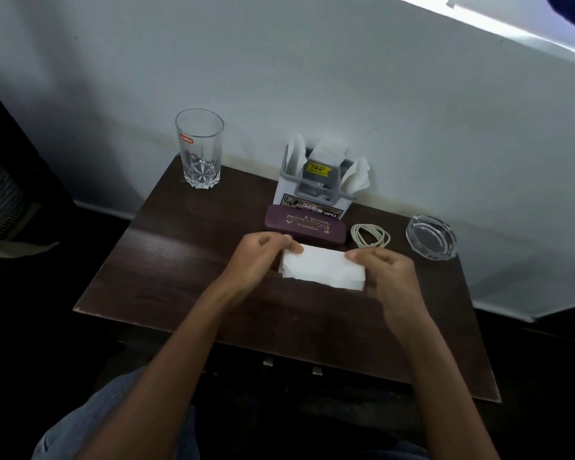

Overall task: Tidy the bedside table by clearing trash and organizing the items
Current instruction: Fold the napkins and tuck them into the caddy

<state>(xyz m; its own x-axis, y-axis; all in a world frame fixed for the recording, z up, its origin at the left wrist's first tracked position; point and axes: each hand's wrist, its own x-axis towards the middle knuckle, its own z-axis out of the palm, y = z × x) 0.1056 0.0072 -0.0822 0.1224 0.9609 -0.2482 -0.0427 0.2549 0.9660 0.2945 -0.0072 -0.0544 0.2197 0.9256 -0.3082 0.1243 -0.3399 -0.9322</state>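
Observation:
A folded white tissue [324, 267] lies on the dark wooden bedside table [166, 267]. My left hand [258, 257] pinches its upper left corner. My right hand [387, 277] grips its right end, thumb on top. Just behind the tissue lies a maroon spectacle case [304, 224] with gold lettering. Behind that stands a grey-and-white holder [312, 187] with white tissues sticking out of it.
A tall empty glass [200, 149] stands at the table's back left corner. A coiled white cable [370, 235] lies right of the case, and a glass ashtray [432, 237] sits at the right edge. The white wall runs behind the table.

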